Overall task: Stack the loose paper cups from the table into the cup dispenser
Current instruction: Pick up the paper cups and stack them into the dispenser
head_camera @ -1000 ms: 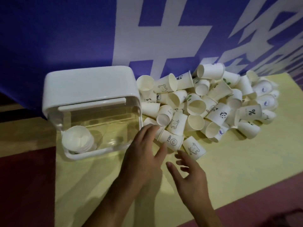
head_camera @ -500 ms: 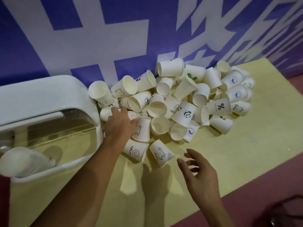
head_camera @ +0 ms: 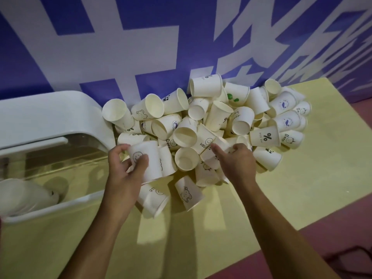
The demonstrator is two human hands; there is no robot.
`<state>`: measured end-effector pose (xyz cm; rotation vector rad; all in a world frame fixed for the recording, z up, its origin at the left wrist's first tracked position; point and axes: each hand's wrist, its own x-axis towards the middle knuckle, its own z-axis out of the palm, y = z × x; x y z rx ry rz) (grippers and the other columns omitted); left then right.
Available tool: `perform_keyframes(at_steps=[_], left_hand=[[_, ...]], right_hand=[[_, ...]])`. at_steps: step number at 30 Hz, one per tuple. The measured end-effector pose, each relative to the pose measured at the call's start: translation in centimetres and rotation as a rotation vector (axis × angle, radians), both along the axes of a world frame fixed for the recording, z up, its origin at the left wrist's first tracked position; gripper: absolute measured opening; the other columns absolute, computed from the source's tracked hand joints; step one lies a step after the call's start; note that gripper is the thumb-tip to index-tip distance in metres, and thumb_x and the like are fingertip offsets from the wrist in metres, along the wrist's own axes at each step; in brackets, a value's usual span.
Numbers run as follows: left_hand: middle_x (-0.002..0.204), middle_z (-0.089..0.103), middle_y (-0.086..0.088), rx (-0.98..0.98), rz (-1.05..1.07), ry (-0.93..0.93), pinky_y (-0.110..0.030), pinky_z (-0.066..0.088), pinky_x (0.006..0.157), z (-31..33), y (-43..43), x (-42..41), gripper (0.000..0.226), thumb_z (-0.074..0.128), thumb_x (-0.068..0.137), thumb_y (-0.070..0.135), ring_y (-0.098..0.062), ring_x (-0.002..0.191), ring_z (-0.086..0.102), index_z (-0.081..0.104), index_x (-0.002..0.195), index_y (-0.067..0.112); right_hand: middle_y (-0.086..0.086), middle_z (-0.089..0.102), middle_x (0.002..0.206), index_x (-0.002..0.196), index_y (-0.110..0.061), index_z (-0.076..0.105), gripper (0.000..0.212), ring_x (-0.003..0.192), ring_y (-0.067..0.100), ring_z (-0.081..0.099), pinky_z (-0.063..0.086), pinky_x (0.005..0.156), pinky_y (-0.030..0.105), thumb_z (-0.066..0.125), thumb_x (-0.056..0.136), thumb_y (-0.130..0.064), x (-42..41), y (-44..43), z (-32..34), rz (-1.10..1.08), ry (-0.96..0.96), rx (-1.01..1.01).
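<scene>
A heap of loose paper cups (head_camera: 203,125) with small printed drawings lies against the blue and white wall on the yellow table. My left hand (head_camera: 124,172) grips an upside-down smiley-face cup (head_camera: 148,160) at the heap's front left. My right hand (head_camera: 237,162) reaches into the heap's front and its fingers close round another cup (head_camera: 211,158). The white cup dispenser (head_camera: 46,121) lies on its side at the left, with a clear window and a stack of cups (head_camera: 26,196) inside.
Two loose cups (head_camera: 188,193) lie on the yellow table (head_camera: 291,188) in front of the heap, between my forearms. The table's right edge drops to a reddish floor (head_camera: 342,228). The wall banner stands directly behind the cups.
My left hand has lifted a smiley-face cup out of the heap's edge. My right hand moved forward from open air into the heap and took hold of a cup.
</scene>
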<state>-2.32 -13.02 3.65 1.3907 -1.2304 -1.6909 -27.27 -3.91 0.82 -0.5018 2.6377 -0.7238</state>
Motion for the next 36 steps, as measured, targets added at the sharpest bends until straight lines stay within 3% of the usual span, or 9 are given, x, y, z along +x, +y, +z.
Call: perform_keyframes(at_steps=[4, 7, 13, 18, 22, 26, 30, 33, 36], left_hand=[[0.106, 0.068, -0.008, -0.066, 0.014, 0.053, -0.041, 0.055, 0.068, -1.0, 0.9, 0.6, 0.048, 0.08, 0.089, 0.006, -0.016, 0.077, 0.068, 0.046, 0.101, 0.038], [0.098, 0.068, 0.005, -0.13, 0.0, 0.011, -0.043, 0.054, 0.07, -1.7, 1.1, 0.8, 0.049, 0.081, 0.087, 0.01, -0.017, 0.08, 0.068, 0.046, 0.096, 0.043], [0.115, 0.066, 0.022, -0.134, -0.074, -0.104, -0.056, 0.06, 0.09, -2.3, 1.3, 1.6, 0.073, 0.09, 0.073, 0.018, -0.022, 0.107, 0.071, 0.045, 0.118, 0.055], [0.129, 0.054, 0.022, -0.199, -0.109, -0.215, -0.039, 0.057, 0.096, -3.0, 1.4, 2.3, 0.078, 0.092, 0.071, 0.025, -0.013, 0.117, 0.063, 0.046, 0.121, 0.065], [0.122, 0.047, 0.03, -0.265, -0.147, -0.255, -0.038, 0.056, 0.093, -3.1, 1.4, 2.6, 0.074, 0.09, 0.077, 0.017, -0.011, 0.114, 0.06, 0.049, 0.118, 0.063], [0.13, 0.05, 0.016, -0.264, -0.156, -0.257, -0.044, 0.058, 0.093, -2.7, 1.2, 3.1, 0.072, 0.09, 0.07, 0.033, -0.013, 0.116, 0.059, 0.048, 0.122, 0.058], [0.135, 0.053, 0.012, -0.234, -0.14, -0.232, -0.05, 0.057, 0.097, -2.4, 1.1, 4.4, 0.077, 0.084, 0.06, 0.05, -0.019, 0.12, 0.061, 0.049, 0.129, 0.051], [0.133, 0.057, 0.013, -0.242, -0.121, -0.214, -0.049, 0.057, 0.097, -2.1, 1.1, 5.4, 0.074, 0.086, 0.061, 0.047, -0.018, 0.118, 0.062, 0.05, 0.126, 0.054], [0.129, 0.06, 0.016, -0.26, -0.112, -0.204, -0.044, 0.057, 0.097, -1.6, 1.0, 5.9, 0.075, 0.094, 0.067, 0.035, -0.013, 0.115, 0.064, 0.05, 0.124, 0.055]], right_hand=[[0.011, 0.07, 0.092, 0.098, -0.005, 0.066, 0.107, 0.089, 0.035, 0.067, 0.057, 0.073, 0.043, 0.045, 0.054, -0.1, 1.0, -1.1, -1.9, -0.03, -0.026, 0.076], [0.012, 0.071, 0.096, 0.102, -0.005, 0.068, 0.11, 0.093, 0.035, 0.068, 0.059, 0.077, 0.043, 0.045, 0.049, -0.098, 1.5, -1.6, -2.4, -0.05, -0.065, 0.117], [0.009, 0.069, 0.111, 0.12, -0.005, 0.059, 0.085, 0.1, 0.032, 0.069, 0.06, 0.081, 0.048, 0.075, 0.071, -0.073, 2.1, -2.3, -2.0, -0.08, -0.135, 0.057], [0.012, 0.066, 0.119, 0.125, -0.003, 0.055, 0.063, 0.11, 0.035, 0.065, 0.056, 0.088, 0.047, 0.075, 0.083, -0.046, 2.2, -2.3, -2.0, -0.065, -0.158, 0.015], [0.004, 0.058, 0.103, 0.117, -0.006, 0.046, 0.052, 0.104, 0.033, 0.064, 0.058, 0.085, 0.053, 0.075, 0.083, -0.033, 2.7, -2.2, -1.3, -0.055, -0.154, -0.057], [-0.006, 0.055, 0.112, 0.139, -0.016, 0.044, 0.063, 0.103, 0.021, 0.059, 0.056, 0.088, 0.044, 0.073, 0.086, -0.029, 3.1, -0.9, 0.3, -0.014, -0.138, -0.159], [0.004, 0.068, 0.102, 0.111, -0.023, 0.053, 0.035, 0.079, 0.017, 0.067, 0.058, 0.069, 0.038, 0.074, 0.085, -0.032, 3.2, 1.3, 2.6, 0.0, -0.162, -0.265], [0.009, 0.068, 0.106, 0.123, -0.017, 0.053, 0.045, 0.072, 0.025, 0.077, 0.063, 0.079, 0.053, 0.076, 0.088, -0.033, 3.5, 2.7, 3.8, -0.178, -0.414, -0.449], [0.013, 0.066, 0.104, 0.121, -0.012, 0.06, 0.029, 0.065, 0.022, 0.064, 0.049, 0.066, 0.036, 0.063, 0.099, -0.031, 4.8, 3.0, 5.3, -0.318, -0.844, -0.716]])
